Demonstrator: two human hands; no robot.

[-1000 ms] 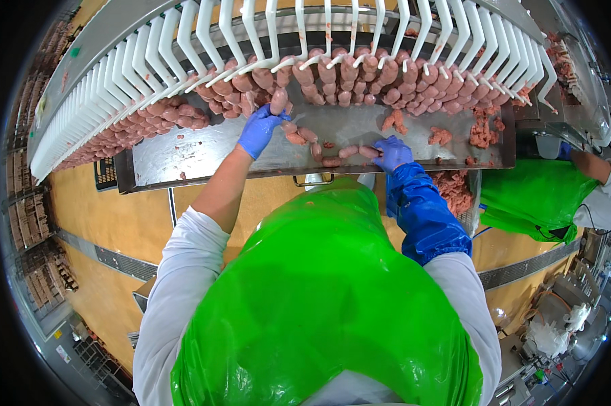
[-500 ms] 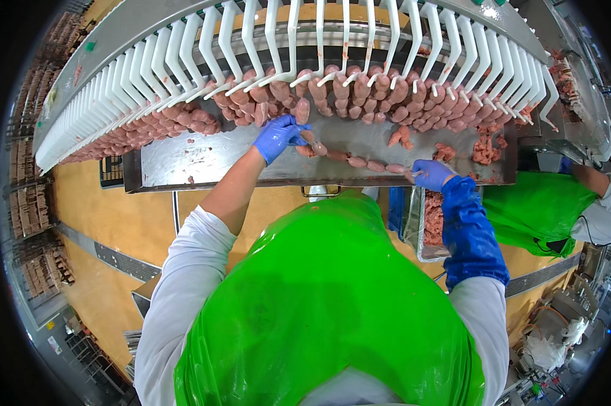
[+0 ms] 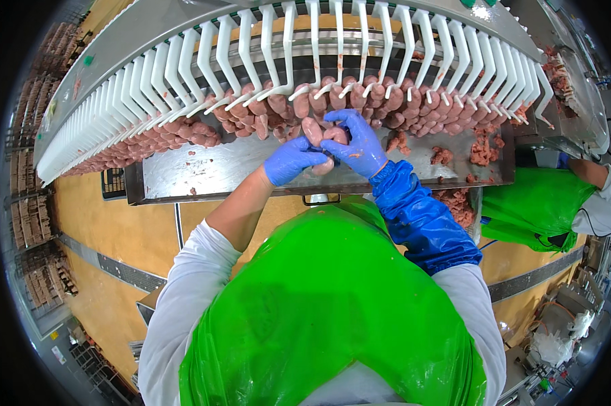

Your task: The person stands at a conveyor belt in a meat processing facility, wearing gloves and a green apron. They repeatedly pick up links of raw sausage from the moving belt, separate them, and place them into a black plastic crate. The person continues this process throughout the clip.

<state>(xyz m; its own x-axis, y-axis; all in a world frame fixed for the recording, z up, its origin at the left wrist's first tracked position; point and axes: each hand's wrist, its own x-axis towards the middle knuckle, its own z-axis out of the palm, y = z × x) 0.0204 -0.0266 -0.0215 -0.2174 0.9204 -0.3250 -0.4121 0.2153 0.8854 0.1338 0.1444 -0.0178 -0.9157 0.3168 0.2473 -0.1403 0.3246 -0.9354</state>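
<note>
Both gloved hands meet over the metal tray, around a short bunch of pink sausage links [image 3: 312, 132]. My left hand [image 3: 293, 162], in a blue glove, has its fingers closed on the links from the left and below. From the right, my right hand [image 3: 361, 143], with a blue sleeve over the forearm, curls its fingers round the same links; its fingertips partly hide them. Just beyond my hands, linked sausages [image 3: 400, 108] hang in thick bunches from a row of white hooks [image 3: 246, 51].
The shallow metal tray [image 3: 183, 169] runs under the hooks, with scraps of ground meat [image 3: 485, 145] at its right end. Below that end is a container of ground meat [image 3: 457, 206]. A co-worker in a green apron [image 3: 535, 203] stands at the right.
My right hand has moved left and inward, up to my left hand. The sausage string stretched between them is now gathered into a bunch. The hooks have shifted slightly.
</note>
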